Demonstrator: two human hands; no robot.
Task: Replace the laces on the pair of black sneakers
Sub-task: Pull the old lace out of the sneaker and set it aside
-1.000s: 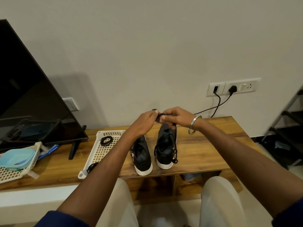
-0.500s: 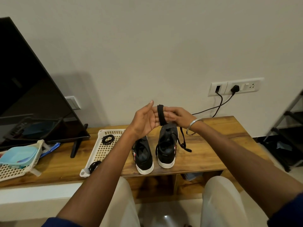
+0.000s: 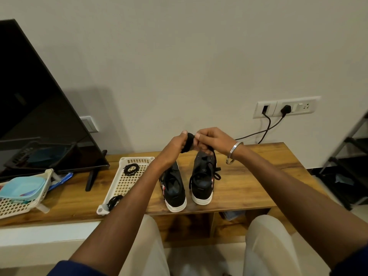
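Half a second ago the lace (image 3: 188, 143) stood as a flat loop; now both hands have bunched it above the right sneaker (image 3: 203, 176). The left hand (image 3: 176, 145) and right hand (image 3: 211, 139) fingers curl round it, its tail trailing to that shoe. Probably the old lace, almost ready for the white tray (image 3: 127, 182) left of the sneakers.

Grained wooden bench (image 3: 249, 182), perforated plastic tray (image 3: 127, 182), seemingly matt cloth sneakers (image 3: 201, 176).
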